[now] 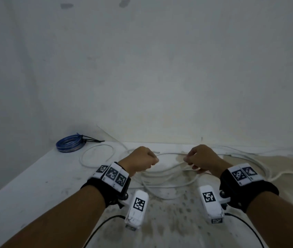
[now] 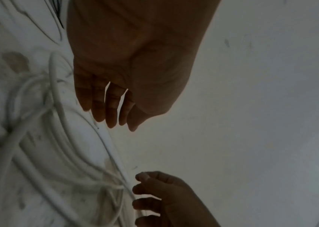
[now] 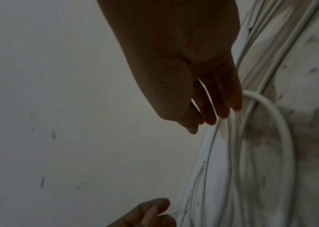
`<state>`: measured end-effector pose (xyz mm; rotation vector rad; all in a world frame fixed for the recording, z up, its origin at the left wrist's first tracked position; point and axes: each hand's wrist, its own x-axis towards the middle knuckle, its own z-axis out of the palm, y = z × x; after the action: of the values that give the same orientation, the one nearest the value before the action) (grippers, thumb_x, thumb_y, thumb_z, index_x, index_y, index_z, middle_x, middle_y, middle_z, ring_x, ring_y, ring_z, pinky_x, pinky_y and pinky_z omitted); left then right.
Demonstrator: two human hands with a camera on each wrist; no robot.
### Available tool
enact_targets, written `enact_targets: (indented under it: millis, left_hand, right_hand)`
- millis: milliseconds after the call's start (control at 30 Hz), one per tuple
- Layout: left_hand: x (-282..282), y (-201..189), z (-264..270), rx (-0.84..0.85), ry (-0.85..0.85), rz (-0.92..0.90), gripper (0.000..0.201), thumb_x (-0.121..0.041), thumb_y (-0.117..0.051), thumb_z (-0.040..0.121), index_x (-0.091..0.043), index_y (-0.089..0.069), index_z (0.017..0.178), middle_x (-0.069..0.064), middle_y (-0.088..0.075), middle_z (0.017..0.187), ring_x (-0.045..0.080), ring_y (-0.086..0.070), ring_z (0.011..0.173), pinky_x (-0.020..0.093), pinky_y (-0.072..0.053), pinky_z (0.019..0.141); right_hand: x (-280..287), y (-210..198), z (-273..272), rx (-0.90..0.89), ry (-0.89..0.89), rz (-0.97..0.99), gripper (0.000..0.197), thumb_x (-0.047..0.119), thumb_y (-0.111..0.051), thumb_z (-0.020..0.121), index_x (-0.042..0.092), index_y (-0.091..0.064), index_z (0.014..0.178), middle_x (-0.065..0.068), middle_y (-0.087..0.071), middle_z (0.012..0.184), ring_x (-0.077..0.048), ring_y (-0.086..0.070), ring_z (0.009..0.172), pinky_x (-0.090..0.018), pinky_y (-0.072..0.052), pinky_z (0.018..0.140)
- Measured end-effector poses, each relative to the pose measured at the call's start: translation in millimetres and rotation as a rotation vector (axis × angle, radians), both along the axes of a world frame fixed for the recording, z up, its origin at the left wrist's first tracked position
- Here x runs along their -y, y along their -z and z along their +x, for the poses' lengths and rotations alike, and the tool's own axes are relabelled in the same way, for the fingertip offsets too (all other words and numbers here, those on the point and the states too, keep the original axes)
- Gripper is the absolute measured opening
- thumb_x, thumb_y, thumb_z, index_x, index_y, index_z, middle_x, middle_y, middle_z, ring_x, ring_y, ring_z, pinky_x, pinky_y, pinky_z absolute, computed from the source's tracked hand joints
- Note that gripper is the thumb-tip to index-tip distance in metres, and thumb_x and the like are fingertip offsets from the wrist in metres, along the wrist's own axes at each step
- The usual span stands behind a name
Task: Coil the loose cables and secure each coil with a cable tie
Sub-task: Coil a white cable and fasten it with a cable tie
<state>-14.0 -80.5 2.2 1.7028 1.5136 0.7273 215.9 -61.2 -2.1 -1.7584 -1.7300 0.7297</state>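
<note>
White cable (image 1: pixel 167 178) sprawls in loose, overlapping loops across a stained tabletop (image 1: pixel 35 185), with one strand stretched between a person's two hands. In the head view the left hand (image 1: pixel 139 161) sits curled in a fist around that strand, while the right hand (image 1: pixel 202 159) has its fingers (image 1: pixel 188 161) bent in, thumb and forefinger pinching the same strand at its near end. The span of cable between the two sets of fingers runs roughly level, just above the tangle that lies below and toward the person.

From the left wrist camera, the left hand (image 2: pixel 127 73) shows its fingers (image 2: pixel 111 110) lying close together and pointing down at the cable (image 2: pixel 113 153), which leads on to the right hand (image 2: pixel 166 198) at the bottom of the frame; whether those fingers truly clasp the strand cannot be told from this dim angle. The right wrist camera likewise shows the right hand (image 3: pixel 185 73) with fingers (image 3: pixel 222 99) held together, their tips at the cable (image 3: pixel 267 107), and the left hand (image 3: pixel 150 213) low in the frame.

Beyond the left fingers, well apart toward the far left corner of the tabletop, a blue cable coil (image 1: pixel 69 145) lies bound with a black cable tie (image 1: pixel 92 140). A single white loop (image 1: pixel 97 156) rests between that coil and the left fingers. Both wrists wear black bands (image 1: pixel 245 192) carrying white coded markers. A pale wall (image 1: pixel 142 68) rises behind the tabletop.
</note>
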Motion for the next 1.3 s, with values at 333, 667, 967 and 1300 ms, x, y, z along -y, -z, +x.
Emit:
enact_targets:
  millis: [333, 667, 967, 1300]
  left_hand:
    - [-23.0, 44.6, 88.9, -0.642, 0.150, 0.158, 0.043, -0.034, -0.057, 0.094, -0.010, -0.050, 0.130, 0.010, -0.057, 0.127, 0.026, -0.054, 0.116, 0.032, -0.045, 0.091]
    - [-40.2, 36.3, 78.8, -0.308, -0.141, 0.428, 0.016, -0.013, -0.046, 0.098, -0.011, -0.058, 0.088, 0.008, -0.068, 0.097, 0.027, -0.062, 0.091, 0.035, -0.051, 0.080]
    - [-13.7, -6.2, 69.1, -0.198, -0.009, 0.474, 0.018, -0.021, -0.051, 0.098, -0.015, -0.066, 0.089, -0.009, -0.059, 0.070, 0.011, -0.054, 0.065, 0.023, -0.039, 0.058]
    - [6.2, 16.6, 52.9, -0.586, 0.379, 0.130, 0.026, -0.031, -0.063, 0.093, -0.012, -0.071, 0.108, 0.001, -0.070, 0.109, 0.010, -0.060, 0.093, 0.019, -0.044, 0.080]
  right_hand:
    - [24.3, 14.7, 48.6, 0.109, -0.051, -0.038, 0.021, 0.024, -0.071, 0.089, 0.003, -0.072, 0.088, -0.011, -0.073, 0.082, -0.020, -0.071, 0.070, -0.029, -0.059, 0.055]
    - [27.8, 30.9, 57.5, 0.017, -0.142, -0.231, 0.030, 0.028, -0.066, 0.093, -0.001, -0.070, 0.099, -0.011, -0.071, 0.081, -0.022, -0.066, 0.062, -0.030, -0.059, 0.058]
    - [16.2, 28.4, 52.4, 0.170, 0.259, 0.091, 0.030, 0.034, -0.059, 0.090, 0.006, -0.060, 0.079, -0.009, -0.069, 0.081, -0.026, -0.069, 0.076, -0.030, -0.053, 0.063]
    - [11.7, 15.7, 71.2, 0.633, 0.109, 0.069, 0.014, 0.014, -0.045, 0.095, 0.008, -0.055, 0.086, -0.010, -0.066, 0.100, -0.027, -0.065, 0.099, -0.027, -0.042, 0.071]
